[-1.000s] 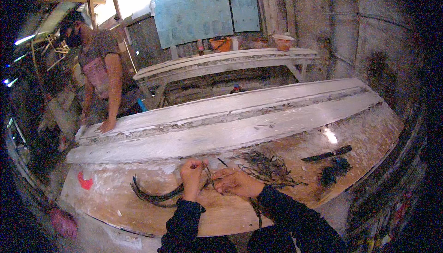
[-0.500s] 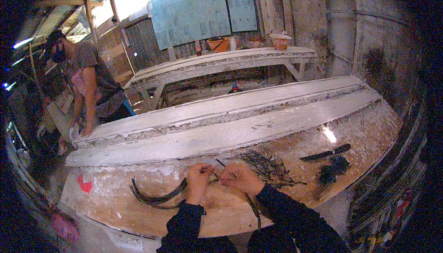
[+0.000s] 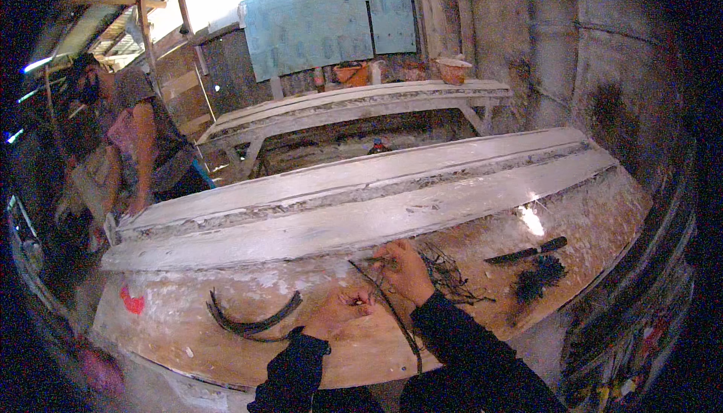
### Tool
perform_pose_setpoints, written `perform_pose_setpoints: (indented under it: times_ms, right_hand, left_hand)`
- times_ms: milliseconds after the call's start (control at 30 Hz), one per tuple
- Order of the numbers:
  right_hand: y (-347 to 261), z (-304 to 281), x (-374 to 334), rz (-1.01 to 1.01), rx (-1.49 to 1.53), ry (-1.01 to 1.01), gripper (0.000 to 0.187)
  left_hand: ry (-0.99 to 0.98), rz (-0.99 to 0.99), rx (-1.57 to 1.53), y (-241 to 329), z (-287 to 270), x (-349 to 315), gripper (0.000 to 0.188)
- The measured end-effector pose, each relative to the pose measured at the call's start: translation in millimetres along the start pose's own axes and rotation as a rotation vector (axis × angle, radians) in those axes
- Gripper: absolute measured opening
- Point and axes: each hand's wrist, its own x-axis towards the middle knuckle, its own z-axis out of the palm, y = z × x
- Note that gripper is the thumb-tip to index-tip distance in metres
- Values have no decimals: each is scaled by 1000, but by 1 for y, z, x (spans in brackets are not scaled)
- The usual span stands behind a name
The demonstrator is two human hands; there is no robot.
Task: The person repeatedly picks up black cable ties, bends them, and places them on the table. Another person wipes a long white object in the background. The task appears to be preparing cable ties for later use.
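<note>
My left hand (image 3: 343, 313) is low over the brown board (image 3: 173, 345), fingers curled, their contents too small to make out. Farther up and to the right, my right hand (image 3: 405, 271) pinches a thin dark strip (image 3: 367, 260) that shows at its fingertips. A longer dark strip (image 3: 398, 321) runs slantwise between both hands toward the board's near edge. Just right of my right hand is a tangle of thin dark strips (image 3: 456, 281), partly hidden by it. Left of my left hand, several wider, curved black strips (image 3: 252, 328) lie together.
A black-handled knife (image 3: 527, 250) and a frayed dark bundle (image 3: 538, 279) lie on the right. Whitish planks (image 3: 301, 236) span the board's far side. A red scrap (image 3: 132, 300) lies left. Another person (image 3: 139, 134) leans over the planks' left end. A bench (image 3: 361, 108) holds orange pots (image 3: 453, 72).
My hands have come apart: the right moved up and away toward the tangle, the left moved down and right. The long dark strip now shows between them.
</note>
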Motion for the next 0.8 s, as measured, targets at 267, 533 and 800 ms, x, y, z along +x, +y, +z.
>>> perform_pose_setpoints:
  times_ms: [267, 533, 800]
  right_hand:
    - [18, 7, 0, 166, 240, -35, 6]
    - [-4, 6, -4, -127, 618, -558, 13]
    - [-20, 1, -10, -20, 751, -744, 15]
  left_hand:
    - [371, -131, 80, 7, -19, 2, 14]
    - [912, -16, 435, 6, -36, 5, 7]
    - [889, 26, 676, -7, -35, 5, 7]
